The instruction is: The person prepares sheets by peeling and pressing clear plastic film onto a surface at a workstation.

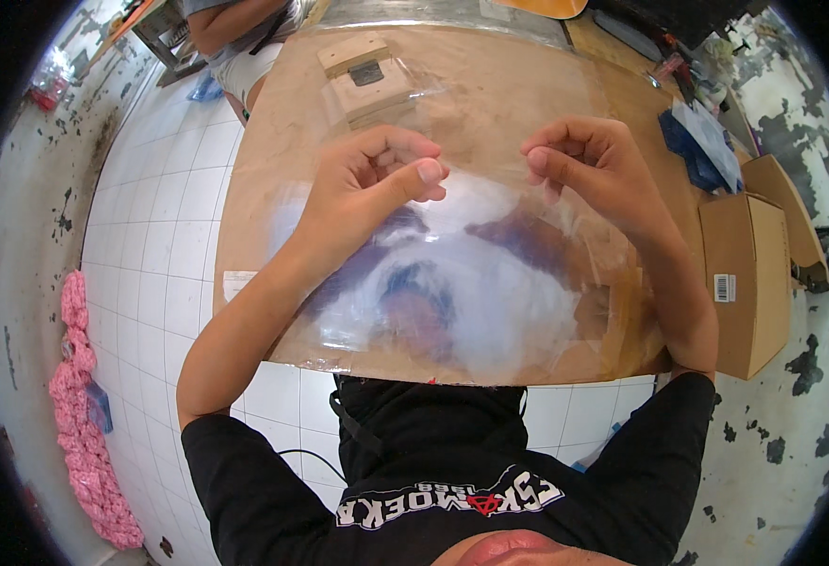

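Both hands are raised over the work table (264, 189), side by side with a gap between them. My left hand (381, 174) has its fingers curled, the thumb tip near the fingertips in a pinch. In much the same way, my right hand (592, 170) is closed, thumb against the bent index finger. Whether anything thin or clear is between the fingers cannot be made out. Beneath them a glossy clear sheet (518, 321) covers the brown table surface and reflects light. Just beyond my left hand lies a pale wooden block (353, 54) with a dark grey inset, clear film around it.
An open cardboard box (740, 283) stands at the table's right side. Behind it are a dark blue packet (693, 151) and assorted small tools. Another person (240, 38) is at the far left. A pink bundle (89, 424) lies along the left wall on the tiled floor.
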